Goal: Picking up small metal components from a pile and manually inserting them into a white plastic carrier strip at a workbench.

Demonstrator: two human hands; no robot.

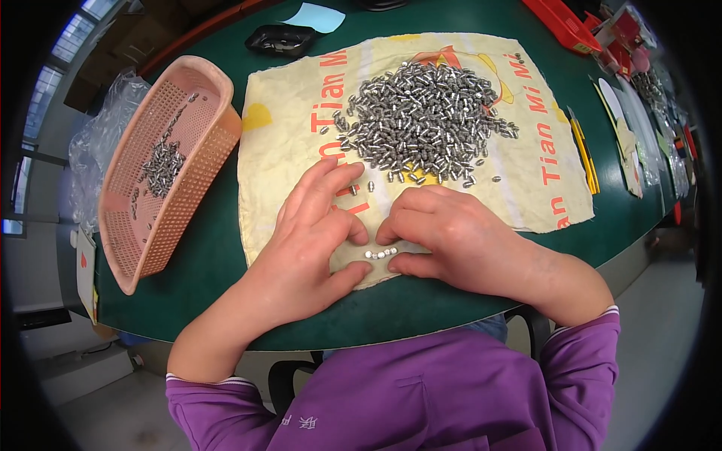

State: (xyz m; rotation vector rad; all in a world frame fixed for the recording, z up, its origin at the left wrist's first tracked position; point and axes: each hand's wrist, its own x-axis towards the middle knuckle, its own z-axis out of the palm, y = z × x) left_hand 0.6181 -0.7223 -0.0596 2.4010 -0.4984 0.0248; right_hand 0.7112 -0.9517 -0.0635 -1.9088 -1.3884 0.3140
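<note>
A short row of several small silvery metal pieces [380, 255] lies near the front edge of a cream printed cloth [293, 150], between my two hands. My left hand [308, 244] is at the row's left end, its thumb and index finger apart and the other fingers stretched toward the pile. At the right end, my right hand [451, 237] has its thumb and index finger on either side of the row with a gap between them; its other fingers are curled and partly hidden. Beyond both hands is a large heap of small ribbed metal pieces [421, 116], with a few strays around it.
On the left a tilted pink perforated basket [192, 214] contains more metal pieces. A black tray [280, 40] and a pale blue sheet [316, 16] lie at the back of the green table [421, 304]. A yellow cutter [583, 154] is on the right; a red bin [564, 26] stands far right.
</note>
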